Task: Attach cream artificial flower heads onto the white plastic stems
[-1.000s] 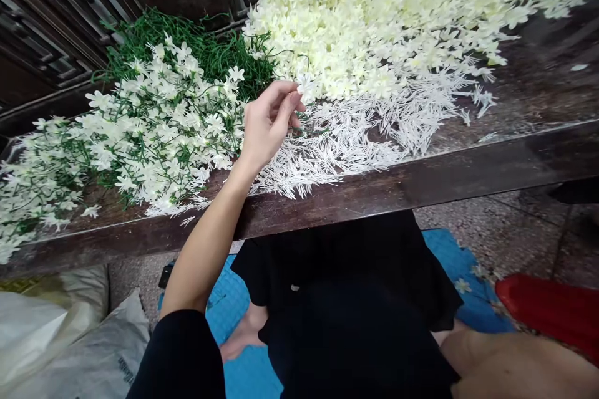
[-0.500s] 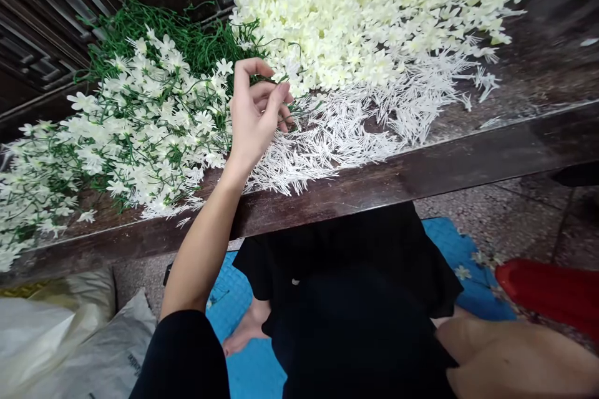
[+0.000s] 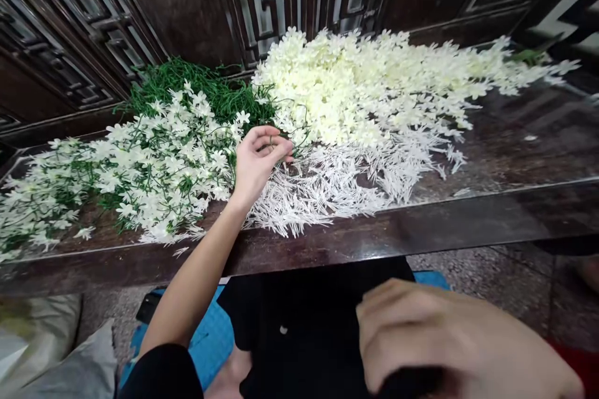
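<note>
My left hand [image 3: 257,162] is over the bench with its fingers pinched around a thin green plastic stem [image 3: 306,128]; part of the stem is hidden by the fingers. Just right of that hand lies a spread of white stamen pieces [image 3: 322,184]. To its left is a heap of white artificial flowers on green stems [image 3: 163,162]. A pile of bare green stems [image 3: 187,87] sits behind, and loose cream flower heads [image 3: 346,87] are mounded at the back right. My right hand [image 3: 407,324], smeared by motion, hovers above my lap, its fingers curled and their tips hidden.
The dark wooden bench [image 3: 515,143] has a raised front edge. Carved wooden panels [image 3: 266,0] stand behind it. Below are a blue mat [image 3: 210,336], pale sacks [image 3: 75,368] at the left and something red [image 3: 568,361] at the lower right.
My right hand has come up into view over my lap; only part of that limb showed before. The view has tilted up, showing more panels. My left hand keeps its pinch near the same spot.
</note>
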Demonstrator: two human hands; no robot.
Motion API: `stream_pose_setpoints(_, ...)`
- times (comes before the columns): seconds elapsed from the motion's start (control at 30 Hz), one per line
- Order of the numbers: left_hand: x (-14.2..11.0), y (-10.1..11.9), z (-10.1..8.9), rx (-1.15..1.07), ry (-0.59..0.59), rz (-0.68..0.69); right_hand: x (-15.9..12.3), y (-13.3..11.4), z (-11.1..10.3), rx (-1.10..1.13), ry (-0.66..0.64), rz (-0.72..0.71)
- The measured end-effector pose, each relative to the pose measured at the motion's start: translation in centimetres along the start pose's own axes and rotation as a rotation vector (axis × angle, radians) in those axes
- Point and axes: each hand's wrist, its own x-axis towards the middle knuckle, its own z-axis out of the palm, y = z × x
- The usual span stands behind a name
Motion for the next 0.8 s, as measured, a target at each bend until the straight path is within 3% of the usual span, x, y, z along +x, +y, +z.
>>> stream_pose_setpoints(0.07,-0.1,0.1,0.1,-0.042,0.009,-0.030,2.7,-0.5,-3.5,-0.078,0.087,0.015)
stream_pose_setpoints(0.13,-0.1,0.2,0.0,-0.077,0.017,-0.076,4.6,0.0,-6.9,-0.182,0.172,0.116)
stream_pose_setpoints(0.23,0.0,0.2,-0.1,-0.104,0.027,-0.130,7.3,2.1,-11.5,-0.379,0.342,0.272)
stream_pose_setpoints(0.33,0.1,0.2,-0.2,-0.112,0.024,-0.181,10.0,5.0,-14.7,-0.520,0.509,0.383)
stream_pose_setpoints(0.43,0.2,0.3,-0.2,-0.136,0.027,-0.231,11.8,7.7,-15.8,-0.561,0.517,0.391)
stream_pose_setpoints(0.53,0.2,0.4,-0.1,-0.133,0.027,-0.260,12.0,9.7,-15.3,-0.585,0.520,0.359)
stream_pose_setpoints(0.8,0.4,0.7,-0.4,-0.141,-0.009,-0.363,10.8,12.5,-14.7,-0.750,0.282,0.273)
